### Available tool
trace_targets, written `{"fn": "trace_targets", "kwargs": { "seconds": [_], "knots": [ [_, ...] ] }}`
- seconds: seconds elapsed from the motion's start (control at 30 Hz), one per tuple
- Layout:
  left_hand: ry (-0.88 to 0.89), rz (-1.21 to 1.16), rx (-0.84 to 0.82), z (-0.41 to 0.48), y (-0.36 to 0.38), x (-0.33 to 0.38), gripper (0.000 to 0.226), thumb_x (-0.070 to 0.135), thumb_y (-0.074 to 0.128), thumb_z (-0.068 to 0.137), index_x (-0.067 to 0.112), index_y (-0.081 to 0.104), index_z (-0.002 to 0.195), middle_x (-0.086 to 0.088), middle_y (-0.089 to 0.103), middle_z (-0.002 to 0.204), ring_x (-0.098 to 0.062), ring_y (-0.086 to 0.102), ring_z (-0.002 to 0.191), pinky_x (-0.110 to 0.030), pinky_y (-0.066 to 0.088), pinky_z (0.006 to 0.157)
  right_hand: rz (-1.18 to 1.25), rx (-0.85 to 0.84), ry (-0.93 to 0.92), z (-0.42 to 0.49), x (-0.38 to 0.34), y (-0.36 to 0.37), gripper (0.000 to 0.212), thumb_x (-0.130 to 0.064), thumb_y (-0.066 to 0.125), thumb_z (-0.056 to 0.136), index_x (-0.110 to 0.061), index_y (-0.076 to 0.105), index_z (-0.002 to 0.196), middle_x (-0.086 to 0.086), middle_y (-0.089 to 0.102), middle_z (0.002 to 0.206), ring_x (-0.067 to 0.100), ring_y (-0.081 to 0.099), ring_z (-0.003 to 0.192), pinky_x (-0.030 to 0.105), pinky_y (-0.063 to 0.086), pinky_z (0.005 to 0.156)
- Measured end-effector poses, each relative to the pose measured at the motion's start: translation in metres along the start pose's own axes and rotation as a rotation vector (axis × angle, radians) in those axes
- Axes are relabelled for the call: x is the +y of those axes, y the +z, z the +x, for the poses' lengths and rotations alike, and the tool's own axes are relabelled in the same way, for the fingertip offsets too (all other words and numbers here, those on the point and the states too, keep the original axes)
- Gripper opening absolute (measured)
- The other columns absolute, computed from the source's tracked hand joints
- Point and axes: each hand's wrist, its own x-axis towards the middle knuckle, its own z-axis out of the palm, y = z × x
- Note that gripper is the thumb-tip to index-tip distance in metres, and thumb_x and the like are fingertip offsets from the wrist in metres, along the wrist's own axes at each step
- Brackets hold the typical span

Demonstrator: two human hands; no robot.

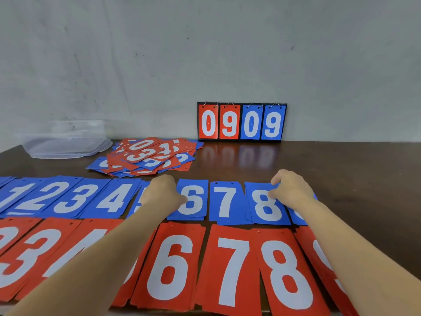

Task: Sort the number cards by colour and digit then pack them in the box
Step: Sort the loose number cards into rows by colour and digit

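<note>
Head view showed 2 rows of number cards across the dark table (353, 169): a blue row (75, 197) reading 1 to 8 through the middle of the frame, and a red row (234, 270) below it along the bottom edge. The left hand (163, 190), fingers curled, covered the blue 5 card (135, 199) with its thumb on the blue 6 card (196, 201); whether it gripped anything I could not tell. The right hand (292, 190) pinched the upper right corner of the blue 8 card (264, 208). An unsorted heap of cards (145, 156) lay above centre-left, with a clear plastic container (68, 144) at upper left. A scoreboard (241, 122) showing 0909 stood against the wall.
</note>
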Motion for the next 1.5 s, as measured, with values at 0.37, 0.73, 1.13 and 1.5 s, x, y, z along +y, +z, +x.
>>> {"fn": "trace_targets", "kwargs": {
  "seconds": [0.37,0.73,1.13,1.5],
  "knots": [
    [0.047,-0.041,0.062,0.006,-0.036,-0.035,0.030,0.036,0.072,0.082,0.014,0.063,0.101,-0.005,0.069,0.100,-0.021,0.064,0.088,-0.033,0.053,0.075,0.194,-0.092,-0.187,-0.009,-0.094,0.021,0.011,-0.023,0.073,0.083,-0.013,0.069,0.082,-0.002,0.069,0.082,0.020,0.068,0.075,0.043,0.058,0.078],
    [-0.013,-0.161,0.100,0.087,-0.099,-0.169,0.021,0.030,0.069,0.083,0.013,0.070,0.094,-0.007,0.069,0.094,-0.024,0.065,0.087,-0.034,0.053,0.073,0.206,-0.096,-0.145,0.016,-0.236,0.084,0.025,-0.027,0.069,0.086,-0.006,0.066,0.073,0.012,0.071,0.081,0.029,0.070,0.080,0.040,0.058,0.078],
    [0.069,-0.303,0.068,0.210,-0.106,-0.214,0.019,0.027,0.067,0.084,0.016,0.057,0.072,-0.004,0.053,0.075,-0.020,0.046,0.068,-0.030,0.046,0.065,0.148,-0.015,0.027,0.061,-0.329,0.171,0.050,-0.050,0.063,0.086,-0.015,0.053,0.119,0.003,0.059,0.111,0.024,0.056,0.107,0.035,0.044,0.080],
    [0.092,-0.135,-0.038,0.295,-0.057,-0.187,0.072,0.061,0.060,0.081,0.013,0.043,0.131,-0.010,0.053,0.132,-0.032,0.042,0.127,-0.042,0.038,0.101,-0.120,0.024,0.149,0.101,-0.359,0.228,0.111,-0.079,0.050,0.076,-0.011,0.005,0.152,0.012,0.020,0.156,0.032,0.017,0.143,0.049,0.015,0.114]
  ]
}}
